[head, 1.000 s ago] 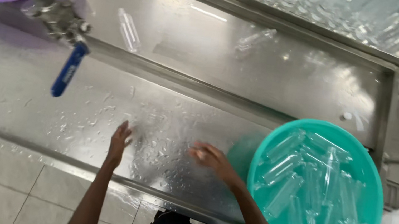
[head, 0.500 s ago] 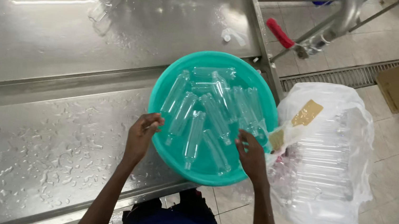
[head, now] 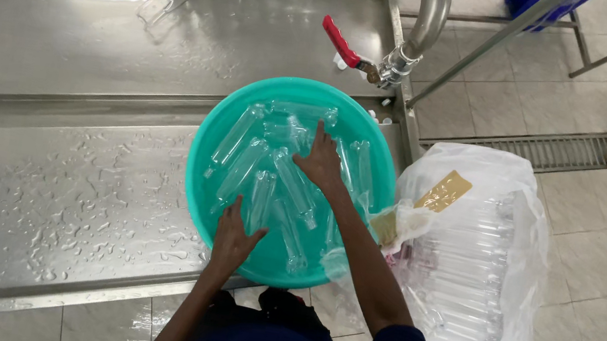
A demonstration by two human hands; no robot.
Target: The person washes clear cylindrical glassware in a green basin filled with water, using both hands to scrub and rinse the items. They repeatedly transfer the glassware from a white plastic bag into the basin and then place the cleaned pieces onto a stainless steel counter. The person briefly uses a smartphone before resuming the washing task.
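While the teal basin point(head: 203, 148) sits on the wet tabletop point(head: 49, 187), both hands rest open-palmed on its clear bottles point(head: 290, 181), left hand point(head: 234, 237) near, right hand point(head: 321, 163) farther, gripping nothing.

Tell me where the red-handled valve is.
In the head view, the red-handled valve sits upper centre, on the steel pipe just above the teal basin.

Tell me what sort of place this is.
Likely a bottle-washing or bottling workshop: a long wet steel trough, a pipe with a red-handled valve, and clear plastic bottles in a teal basin.
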